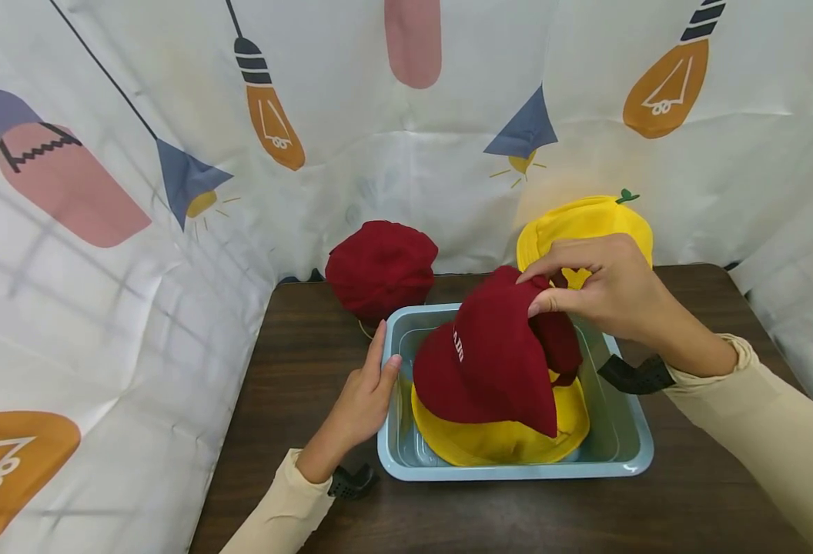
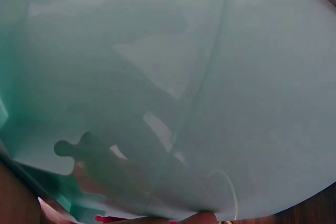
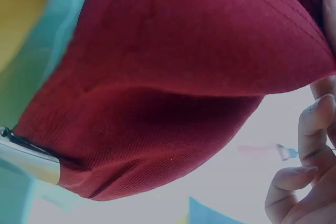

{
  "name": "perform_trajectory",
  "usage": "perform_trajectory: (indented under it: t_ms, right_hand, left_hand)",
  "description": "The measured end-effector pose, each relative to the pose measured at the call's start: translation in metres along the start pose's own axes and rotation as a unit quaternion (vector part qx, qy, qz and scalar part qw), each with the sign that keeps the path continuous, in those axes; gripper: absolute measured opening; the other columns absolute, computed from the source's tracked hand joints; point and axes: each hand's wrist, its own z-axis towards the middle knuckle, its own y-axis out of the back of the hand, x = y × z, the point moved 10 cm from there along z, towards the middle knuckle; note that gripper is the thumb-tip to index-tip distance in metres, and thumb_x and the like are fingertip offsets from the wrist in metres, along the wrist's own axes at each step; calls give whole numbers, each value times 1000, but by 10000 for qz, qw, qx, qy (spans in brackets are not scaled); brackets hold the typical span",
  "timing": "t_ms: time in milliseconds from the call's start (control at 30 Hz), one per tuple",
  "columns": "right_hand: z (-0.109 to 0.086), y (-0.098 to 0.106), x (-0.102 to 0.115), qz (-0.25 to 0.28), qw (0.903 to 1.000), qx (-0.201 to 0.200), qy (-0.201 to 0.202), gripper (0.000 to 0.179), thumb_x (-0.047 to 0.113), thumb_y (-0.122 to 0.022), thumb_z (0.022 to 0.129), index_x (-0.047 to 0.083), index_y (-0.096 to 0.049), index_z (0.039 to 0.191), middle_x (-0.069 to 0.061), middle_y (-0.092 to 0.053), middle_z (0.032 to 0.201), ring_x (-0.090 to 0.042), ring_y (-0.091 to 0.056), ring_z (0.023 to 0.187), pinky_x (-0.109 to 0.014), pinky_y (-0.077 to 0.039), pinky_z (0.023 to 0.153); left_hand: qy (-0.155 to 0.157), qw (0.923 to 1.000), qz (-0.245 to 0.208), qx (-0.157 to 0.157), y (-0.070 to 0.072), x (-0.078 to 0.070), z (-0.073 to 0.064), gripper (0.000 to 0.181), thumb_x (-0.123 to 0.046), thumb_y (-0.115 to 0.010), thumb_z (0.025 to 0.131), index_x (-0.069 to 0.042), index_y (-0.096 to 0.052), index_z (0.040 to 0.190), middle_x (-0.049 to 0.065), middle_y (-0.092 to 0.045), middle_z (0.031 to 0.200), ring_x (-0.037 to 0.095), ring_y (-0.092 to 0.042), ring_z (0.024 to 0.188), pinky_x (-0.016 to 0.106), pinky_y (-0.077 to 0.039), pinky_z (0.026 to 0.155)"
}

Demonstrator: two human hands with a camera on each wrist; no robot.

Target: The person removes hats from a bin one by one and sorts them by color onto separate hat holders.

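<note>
The right hand [image 1: 607, 281] is pinching the red cap [image 1: 486, 362], which is hanging left of this grip, above the yellow hat [image 1: 503, 448] in the bin [image 1: 517, 472]; the left hand [image 1: 363, 396] is holding the bin.

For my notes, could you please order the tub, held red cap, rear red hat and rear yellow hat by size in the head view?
1. Tub
2. Held red cap
3. Rear red hat and rear yellow hat: too alike to rank, yellow partly hidden.
</note>
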Motion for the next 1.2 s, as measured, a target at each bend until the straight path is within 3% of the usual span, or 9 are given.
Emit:
perform_trajectory:
  t_ms: [133, 233, 333, 467, 700, 967, 1200]
  right_hand:
    - [19, 16, 11, -35, 9994, -302, 178, 39, 5, -95, 65, 17, -82, 100, 12, -70, 78, -3, -52, 70, -20, -40, 60]
    - [33, 24, 15, 92, 9990, -387, 227, 37, 2, -93, 67, 16, -83, 99, 9, -72, 80, -4, -53, 70, -21, -38, 60]
    - [46, 30, 15, 111, 9989, -441, 114, 33, 0, -91, 70, 16, -83, 99, 9, -74, 84, -5, -55, 72, -23, -38, 62]
    - [66, 38, 15, -82, 9983, -546, -164, 26, 7, -91, 74, 18, -83, 97, 13, -72, 80, -8, -50, 68, -24, -33, 59]
    - [108, 35, 14, -376, 9965, -377, -639, 19, 31, -87, 82, 24, -83, 99, 14, -73, 80, -14, -48, 67, -25, -34, 56]
    - [154, 21, 18, -185, 9974, -410, -561, 25, 39, -83, 85, 21, -83, 102, 9, -74, 86, -15, -55, 71, -26, -40, 58]
    - [186, 0, 13, 108, 9959, -503, -750, 30, 40, -84, 83, 18, -82, 103, 4, -75, 89, -10, -63, 78, -21, -51, 72]
  left_hand:
    - [41, 9999, 144, -49, 2, 2, 1, 68, -31, -44, 110, -19, -6, 166, 19, -49, 154, 36, -65, 123, 54, -55, 97]
    - [87, 9996, 263, -86, 3, 3, 1, 67, -31, -43, 111, -20, -7, 166, 20, -56, 148, 34, -63, 126, 56, -50, 105]
    - [63, 9994, 318, -107, 4, 2, 1, 66, -28, -43, 111, -19, -7, 166, 22, -66, 127, 33, -64, 124, 57, -47, 108]
    - [-42, 9994, 324, -141, 4, -1, 2, 66, -28, -42, 111, -19, -8, 166, 22, -67, 122, 32, -66, 118, 55, -48, 108]
    - [-1, 9991, 389, -147, 5, 1, 3, 64, -36, -37, 112, -21, -7, 166, 25, -62, 134, 31, -68, 110, 55, -50, 105]
    - [56, 9996, 257, -41, 4, 2, 1, 66, -39, -37, 112, -19, -5, 166, 24, -51, 150, 34, -67, 115, 57, -48, 107]
    - [-23, 9999, 117, 19, 2, 0, 0, 67, -32, -40, 112, -16, -5, 166, 18, -43, 158, 34, -66, 117, 56, -48, 107]
